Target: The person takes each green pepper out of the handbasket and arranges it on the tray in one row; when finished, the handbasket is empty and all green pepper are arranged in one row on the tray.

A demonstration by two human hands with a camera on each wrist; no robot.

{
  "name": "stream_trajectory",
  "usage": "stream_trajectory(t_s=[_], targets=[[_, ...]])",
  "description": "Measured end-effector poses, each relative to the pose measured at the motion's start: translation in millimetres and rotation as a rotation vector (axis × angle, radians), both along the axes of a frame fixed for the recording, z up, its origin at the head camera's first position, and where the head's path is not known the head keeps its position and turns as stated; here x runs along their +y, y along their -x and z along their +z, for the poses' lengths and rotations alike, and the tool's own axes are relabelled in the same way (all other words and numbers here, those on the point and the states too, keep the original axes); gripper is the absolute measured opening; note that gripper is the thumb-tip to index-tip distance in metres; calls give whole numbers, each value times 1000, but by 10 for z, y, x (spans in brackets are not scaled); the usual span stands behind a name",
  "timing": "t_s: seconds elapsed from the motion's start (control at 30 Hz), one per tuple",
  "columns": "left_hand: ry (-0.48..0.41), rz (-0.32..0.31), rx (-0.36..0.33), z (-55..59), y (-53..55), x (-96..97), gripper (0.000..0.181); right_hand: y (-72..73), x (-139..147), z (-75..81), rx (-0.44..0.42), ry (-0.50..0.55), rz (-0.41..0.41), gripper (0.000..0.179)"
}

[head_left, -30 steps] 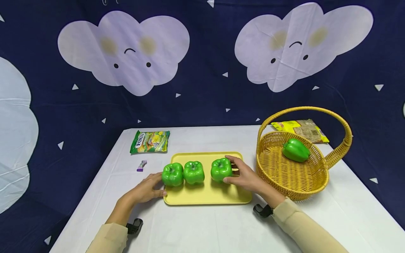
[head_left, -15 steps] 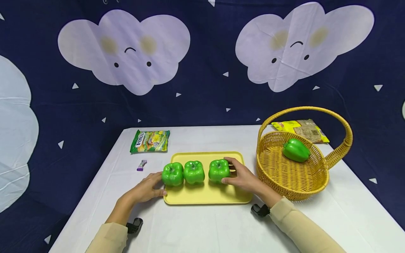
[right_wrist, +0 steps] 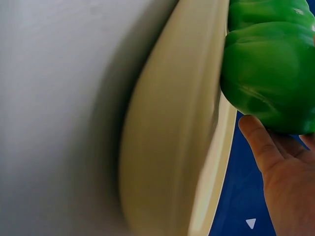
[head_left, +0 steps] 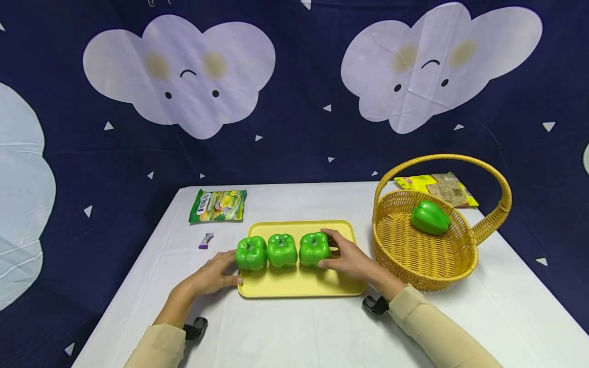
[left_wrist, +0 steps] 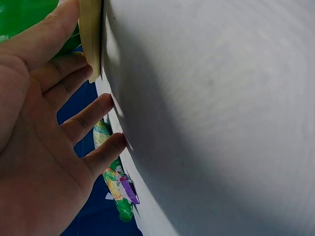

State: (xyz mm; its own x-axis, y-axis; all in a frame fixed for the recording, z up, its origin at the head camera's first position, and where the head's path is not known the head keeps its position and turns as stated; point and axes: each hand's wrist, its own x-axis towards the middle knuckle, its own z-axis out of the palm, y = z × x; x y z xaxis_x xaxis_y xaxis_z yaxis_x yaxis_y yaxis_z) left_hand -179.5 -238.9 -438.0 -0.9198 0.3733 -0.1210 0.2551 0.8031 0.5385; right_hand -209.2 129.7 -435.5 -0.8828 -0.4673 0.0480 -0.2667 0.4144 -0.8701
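Observation:
Three green bell peppers stand in a row on the yellow tray [head_left: 303,287]. My right hand [head_left: 346,255] holds the right-hand pepper [head_left: 314,249] from its right side, thumb at the near side and fingers at the far side. A narrow gap parts it from the middle pepper [head_left: 282,250]. The left pepper [head_left: 250,253] touches the middle one. My left hand [head_left: 212,275] rests at the tray's left edge beside the left pepper, its fingers spread and fairly straight in the left wrist view. Part of its fingers is hidden behind that pepper in the head view.
A wicker basket [head_left: 423,258] with a tall handle stands right of the tray, with another green pepper [head_left: 430,217] inside. Behind it lies a yellow packet [head_left: 444,189]. A green candy bag [head_left: 219,206] and a small purple-wrapped candy [head_left: 206,240] lie at the left.
My right hand has moved left with the right-hand pepper, bringing it closer to the middle pepper. The left hand and the other peppers have stayed in place.

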Motion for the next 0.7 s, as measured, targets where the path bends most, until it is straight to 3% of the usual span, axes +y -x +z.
stream_trajectory(t_s=[0.47,0.7], targets=[[-3,2,-5,5,-5,5,75,-41,60,22,-11,1,-2,89],[-3,1,-2,-2,-2,0,75,-114,212,147,100,-59,-19,78]])
